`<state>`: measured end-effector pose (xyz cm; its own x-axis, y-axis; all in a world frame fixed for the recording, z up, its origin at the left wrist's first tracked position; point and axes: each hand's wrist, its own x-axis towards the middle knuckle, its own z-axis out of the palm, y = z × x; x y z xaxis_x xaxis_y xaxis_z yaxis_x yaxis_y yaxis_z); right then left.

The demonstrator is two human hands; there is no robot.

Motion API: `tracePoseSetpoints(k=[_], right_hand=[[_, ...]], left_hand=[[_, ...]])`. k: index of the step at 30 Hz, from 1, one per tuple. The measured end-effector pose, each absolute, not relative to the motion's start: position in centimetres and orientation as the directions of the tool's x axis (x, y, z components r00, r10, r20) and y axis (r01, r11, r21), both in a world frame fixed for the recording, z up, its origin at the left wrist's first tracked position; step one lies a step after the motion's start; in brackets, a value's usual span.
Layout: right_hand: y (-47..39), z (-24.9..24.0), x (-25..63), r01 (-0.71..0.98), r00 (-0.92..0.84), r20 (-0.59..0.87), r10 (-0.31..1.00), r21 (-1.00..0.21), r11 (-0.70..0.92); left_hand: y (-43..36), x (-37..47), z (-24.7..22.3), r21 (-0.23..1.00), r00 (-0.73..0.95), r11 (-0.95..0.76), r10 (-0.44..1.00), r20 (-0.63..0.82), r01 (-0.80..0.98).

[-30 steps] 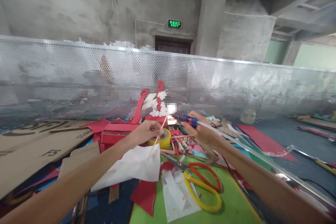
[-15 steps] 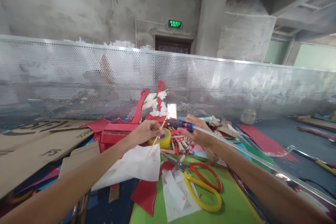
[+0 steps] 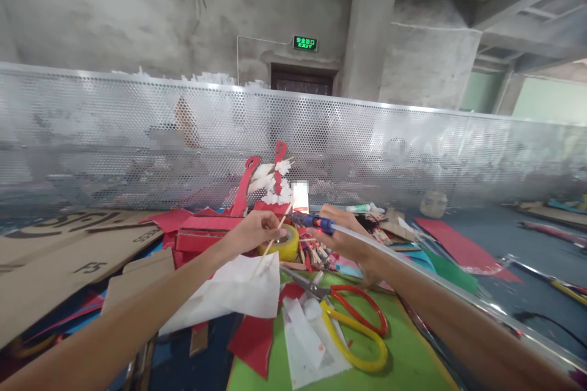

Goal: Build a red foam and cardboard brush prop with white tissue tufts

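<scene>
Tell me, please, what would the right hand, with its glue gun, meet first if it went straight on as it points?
Probably the stick in the left hand: the glue gun points at the stick's upper part. Depth is unclear, so the two may touch.

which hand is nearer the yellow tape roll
Left: the left hand partly covers the yellow tape roll at its upper left; the right hand is off to its right.

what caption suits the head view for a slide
Left hand holds a thin stick; right hand grips a blue glue gun.
</scene>
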<state>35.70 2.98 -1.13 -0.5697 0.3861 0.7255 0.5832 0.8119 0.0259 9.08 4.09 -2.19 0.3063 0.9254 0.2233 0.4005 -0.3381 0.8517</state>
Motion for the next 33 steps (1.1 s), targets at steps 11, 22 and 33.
tracePoseSetpoints(k=[11, 22, 33], right_hand=[[2.6, -0.5, 35.8, 0.57, -0.59, 0.699, 0.405, 0.005, 0.822], [2.6, -0.7, 35.7, 0.575, -0.57, 0.725, 0.386, 0.016, 0.818], [2.6, -0.6, 35.7, 0.585, -0.541, 0.747, 0.386, 0.004, 0.811]], left_hand=[[4.2, 9.0, -2.0, 0.791, 0.292, -0.395, 0.914, 0.283, 0.467], [3.4, 9.3, -1.4, 0.855, 0.284, -0.354, 0.924, 0.257, 0.378], [2.9, 9.4, -1.0, 0.892, 0.275, -0.307, 0.936, 0.22, 0.33]])
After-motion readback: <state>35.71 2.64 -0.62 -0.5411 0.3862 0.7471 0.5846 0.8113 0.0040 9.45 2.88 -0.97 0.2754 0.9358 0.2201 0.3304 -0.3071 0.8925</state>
